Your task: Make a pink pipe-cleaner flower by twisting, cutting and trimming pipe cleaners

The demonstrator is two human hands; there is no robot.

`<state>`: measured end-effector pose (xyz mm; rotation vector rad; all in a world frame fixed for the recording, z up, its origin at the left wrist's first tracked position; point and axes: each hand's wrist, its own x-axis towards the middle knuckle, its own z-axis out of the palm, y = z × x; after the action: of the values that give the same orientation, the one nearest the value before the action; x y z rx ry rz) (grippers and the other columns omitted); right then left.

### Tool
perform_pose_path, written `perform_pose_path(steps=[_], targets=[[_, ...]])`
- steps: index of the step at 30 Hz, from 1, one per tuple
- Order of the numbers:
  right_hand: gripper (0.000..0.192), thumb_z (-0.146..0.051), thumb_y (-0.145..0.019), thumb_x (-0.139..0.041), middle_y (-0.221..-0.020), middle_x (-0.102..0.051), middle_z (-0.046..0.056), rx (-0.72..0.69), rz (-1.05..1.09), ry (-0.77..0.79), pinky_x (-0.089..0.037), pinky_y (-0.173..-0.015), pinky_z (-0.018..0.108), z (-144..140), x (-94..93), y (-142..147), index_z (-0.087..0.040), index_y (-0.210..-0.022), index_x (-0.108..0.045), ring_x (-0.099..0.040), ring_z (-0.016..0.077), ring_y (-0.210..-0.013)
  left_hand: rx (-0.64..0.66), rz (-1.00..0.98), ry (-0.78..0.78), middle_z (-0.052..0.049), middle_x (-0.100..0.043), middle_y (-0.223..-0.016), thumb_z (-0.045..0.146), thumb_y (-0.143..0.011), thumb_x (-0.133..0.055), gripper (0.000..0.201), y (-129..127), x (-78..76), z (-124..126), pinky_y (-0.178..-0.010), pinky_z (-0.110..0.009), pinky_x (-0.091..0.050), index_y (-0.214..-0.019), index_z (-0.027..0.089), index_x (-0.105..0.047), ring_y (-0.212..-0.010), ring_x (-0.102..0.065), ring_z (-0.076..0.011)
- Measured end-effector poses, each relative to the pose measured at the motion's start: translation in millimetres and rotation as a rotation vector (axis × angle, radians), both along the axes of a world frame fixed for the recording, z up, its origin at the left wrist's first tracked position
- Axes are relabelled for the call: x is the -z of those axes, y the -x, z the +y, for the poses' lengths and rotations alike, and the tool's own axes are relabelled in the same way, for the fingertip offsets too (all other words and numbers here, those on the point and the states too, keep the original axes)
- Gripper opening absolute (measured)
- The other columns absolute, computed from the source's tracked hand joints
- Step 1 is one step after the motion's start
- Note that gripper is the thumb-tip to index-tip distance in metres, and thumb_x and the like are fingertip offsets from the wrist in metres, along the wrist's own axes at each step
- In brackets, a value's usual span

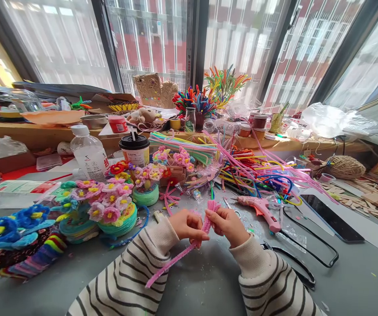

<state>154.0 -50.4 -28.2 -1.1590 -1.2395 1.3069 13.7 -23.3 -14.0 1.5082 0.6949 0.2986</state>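
Observation:
Both hands hold one pink pipe cleaner (189,250) over the grey table (208,285). My left hand (187,225) pinches it at the middle, and its long tail runs down to the left past my striped sleeve. My right hand (228,224) grips the folded upper end, which sticks up between the two hands. Just beyond my right hand lies a pink glue gun (261,210). Finished pipe-cleaner flower baskets (114,210) stand to the left of my hands.
A heap of loose coloured pipe cleaners (248,171) covers the table's middle. A clear bottle (89,154) and a lidded cup (135,149) stand behind the flowers. A black phone (332,217), black cable, twine ball (346,166) and wooden sticks lie right. Blue flowers (7,226) sit far left.

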Motion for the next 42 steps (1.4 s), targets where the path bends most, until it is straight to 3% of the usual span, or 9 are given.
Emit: perform_pose_path(steps=[8, 11, 15, 19, 22, 28, 32, 36, 42], targets=[[0.016, -0.028, -0.055, -0.063, -0.041, -0.048, -0.004, 0.139, 0.549, 0.180, -0.028, -0.031, 0.014, 4, -4.3, -3, -0.014, -0.055, -0.057, -0.037, 0.0022, -0.033, -0.178, -0.216, 0.112, 0.000, -0.057, -0.051, 0.040, -0.060, -0.053, 0.031, 1, -0.3, 7, -0.049, -0.021, -0.040, -0.069, 0.011, -0.056, -0.046, -0.053, -0.0091], [0.010, -0.025, -0.055, -0.063, -0.049, -0.053, -0.003, 0.136, 0.638, 0.223, -0.035, -0.036, 0.013, 2, -3.4, -1, -0.016, -0.058, -0.059, -0.043, 0.0033, -0.039, -0.252, -0.237, 0.009, -0.004, -0.061, -0.076, 0.029, -0.052, -0.062, 0.038, 0, -3.4, 6, -0.060, -0.025, -0.043, -0.086, 0.015, -0.053, -0.065, -0.056, -0.0131], [0.009, -0.024, -0.059, -0.061, -0.061, -0.058, 0.000, 0.045, 0.657, 0.259, -0.041, -0.046, 0.014, -4, -1.3, 6, -0.018, -0.065, -0.062, -0.051, 0.0062, -0.052, -0.340, -0.211, -0.219, -0.007, -0.054, -0.102, 0.029, -0.061, -0.055, 0.037, -2, -6.4, 4, -0.076, -0.030, -0.039, -0.097, 0.020, -0.052, -0.090, -0.050, -0.0187], [0.016, -0.028, -0.062, -0.058, -0.071, -0.059, 0.002, -0.028, 0.555, 0.225, -0.042, -0.055, 0.019, -8, -6.4, 8, -0.018, -0.074, -0.062, -0.053, 0.0102, -0.064, -0.320, -0.321, -0.141, -0.007, -0.057, -0.097, 0.032, -0.069, -0.045, 0.032, -2, 0.0, 7, -0.086, -0.032, -0.032, -0.094, 0.015, -0.055, -0.095, -0.047, -0.0196], [0.020, -0.029, -0.060, -0.059, -0.069, -0.057, 0.001, 0.041, 0.329, 0.088, -0.040, -0.057, 0.022, -7, -10.4, 5, -0.017, -0.075, -0.061, -0.051, 0.0110, -0.063, -0.347, -0.366, -0.020, -0.007, -0.060, -0.092, 0.034, -0.067, -0.047, 0.032, -2, 4.2, 10, -0.081, -0.032, -0.037, -0.090, 0.013, -0.057, -0.089, -0.051, -0.0191], [0.021, -0.034, -0.063, -0.054, -0.050, -0.050, -0.002, 0.067, -0.143, -0.158, -0.033, -0.049, 0.020, -5, -8.1, 1, -0.014, -0.061, -0.060, -0.043, 0.0085, -0.049, -0.581, -0.246, -0.024, -0.005, -0.062, -0.067, 0.030, -0.052, -0.062, 0.026, -2, -4.3, 8, -0.061, -0.025, -0.045, -0.067, 0.010, -0.063, -0.062, -0.055, -0.0141], [0.026, -0.036, -0.067, -0.048, -0.048, -0.049, -0.002, 0.012, -0.252, -0.182, -0.032, -0.051, 0.021, -4, -7.0, 0, -0.014, -0.056, -0.059, -0.043, 0.0094, -0.050, -0.700, -0.204, 0.001, -0.001, -0.060, -0.054, 0.025, -0.044, -0.067, 0.028, -3, -8.3, 7, -0.054, -0.024, -0.045, -0.066, 0.010, -0.061, -0.051, -0.053, -0.0110], [0.034, -0.036, -0.069, -0.045, -0.041, -0.041, -0.003, 0.041, -0.381, -0.215, -0.028, -0.045, 0.021, -3, -8.5, -3, -0.014, -0.044, -0.053, -0.038, 0.0083, -0.045, -0.659, -0.165, 0.035, 0.000, -0.059, -0.051, 0.025, -0.045, -0.066, 0.028, -1, -8.8, 8, -0.049, -0.023, -0.043, -0.067, 0.009, -0.062, -0.045, -0.051, -0.0092], [0.022, -0.034, -0.066, -0.050, -0.059, -0.055, 0.000, 0.006, -0.235, -0.182, -0.036, -0.052, 0.021, -3, -6.1, -4, -0.014, -0.070, -0.058, -0.048, 0.0111, -0.055, -0.636, -0.208, 0.116, -0.001, -0.061, -0.058, 0.023, -0.044, -0.067, 0.031, 0, -6.2, 8, -0.057, -0.024, -0.044, -0.072, 0.010, -0.061, -0.053, -0.054, -0.0102]])
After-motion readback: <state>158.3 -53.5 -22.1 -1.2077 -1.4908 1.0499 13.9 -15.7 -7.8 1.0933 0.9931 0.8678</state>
